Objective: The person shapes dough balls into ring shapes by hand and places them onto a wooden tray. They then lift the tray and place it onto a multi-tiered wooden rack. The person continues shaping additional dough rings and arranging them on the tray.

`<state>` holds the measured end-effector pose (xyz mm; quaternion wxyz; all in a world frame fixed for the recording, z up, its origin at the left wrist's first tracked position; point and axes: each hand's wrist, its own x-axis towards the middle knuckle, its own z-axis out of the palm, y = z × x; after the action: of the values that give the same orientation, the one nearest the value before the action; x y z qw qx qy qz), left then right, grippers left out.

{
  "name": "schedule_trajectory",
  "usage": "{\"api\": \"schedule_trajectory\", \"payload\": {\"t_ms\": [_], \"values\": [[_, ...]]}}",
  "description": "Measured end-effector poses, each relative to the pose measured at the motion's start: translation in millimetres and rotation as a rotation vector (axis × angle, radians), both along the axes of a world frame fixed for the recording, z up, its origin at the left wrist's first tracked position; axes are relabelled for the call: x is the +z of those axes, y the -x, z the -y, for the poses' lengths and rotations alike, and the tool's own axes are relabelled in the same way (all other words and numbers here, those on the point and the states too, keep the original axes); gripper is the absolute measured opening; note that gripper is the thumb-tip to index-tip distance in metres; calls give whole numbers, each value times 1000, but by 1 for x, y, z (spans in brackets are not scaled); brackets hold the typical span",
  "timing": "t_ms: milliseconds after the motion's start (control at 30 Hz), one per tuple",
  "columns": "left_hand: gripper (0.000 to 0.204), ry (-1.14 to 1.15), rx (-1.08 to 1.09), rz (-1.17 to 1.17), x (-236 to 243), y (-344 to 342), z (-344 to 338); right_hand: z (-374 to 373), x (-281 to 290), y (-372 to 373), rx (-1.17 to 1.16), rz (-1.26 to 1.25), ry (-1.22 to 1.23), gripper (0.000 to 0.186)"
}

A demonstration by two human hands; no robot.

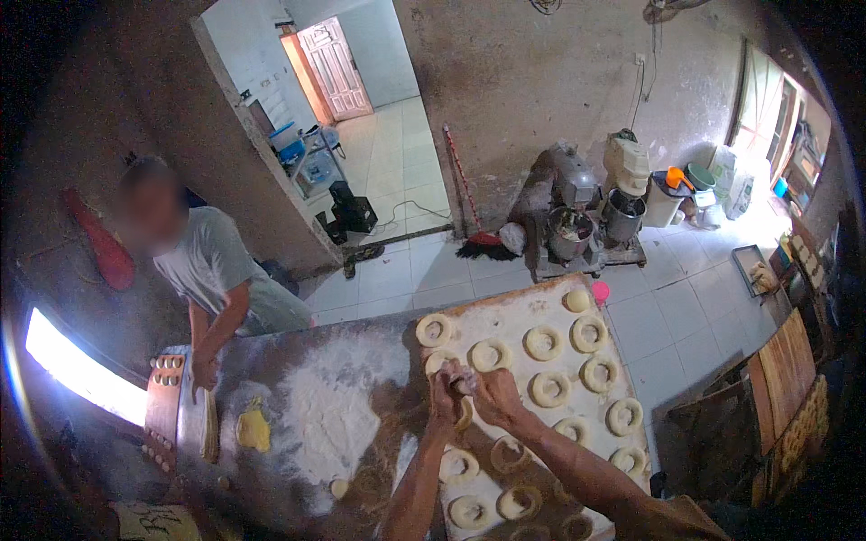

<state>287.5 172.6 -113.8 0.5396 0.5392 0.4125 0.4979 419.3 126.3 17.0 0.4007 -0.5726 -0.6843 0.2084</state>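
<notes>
My left hand [446,395] and my right hand [492,393] meet over a pale, floury board [483,427], fingers bunched closely together. Both look closed; whatever they hold between them is too small and hidden to make out. Raw dough rings [490,342] lie spaced over the board, one partly hidden just behind my hands and another under them. A plain round dough ball [576,300] sits at the board's far right corner. Left of the board, loose white flour [329,424] is spread on the worktable, with a yellow dough piece [253,426] beside it.
A co-worker [225,261] stands at the table's left end, hands at a long dough strip [209,433] beside a small board of dough pieces [166,379]. Two mixers [574,176] and a broom [483,243] stand along the back wall. Wooden trays [785,379] are stacked at right.
</notes>
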Motion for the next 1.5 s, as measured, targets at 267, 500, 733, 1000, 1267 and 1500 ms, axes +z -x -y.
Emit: {"api": "schedule_trajectory", "payload": {"t_ms": [267,500,733,1000,1267,1500], "values": [[42,-644,116,-981,120,-62,-113,-84,28,-82,10,-440,188,32],[36,-428,-59,-1343,101,-77,-154,-102,-77,-171,-382,413,-11,68],[35,-412,-72,-1405,88,-78,-146,-88,-90,-273,-380,668,359,48],[39,-435,197,-693,110,49,55,-101,-152,-343,-22,197,68,28],[15,-668,634,-200,16,226,251,-28,2,-20,84,-182,174,34],[19,14,374,-443,153,272,258,-16,-118,193,390,255,317,42]]}}
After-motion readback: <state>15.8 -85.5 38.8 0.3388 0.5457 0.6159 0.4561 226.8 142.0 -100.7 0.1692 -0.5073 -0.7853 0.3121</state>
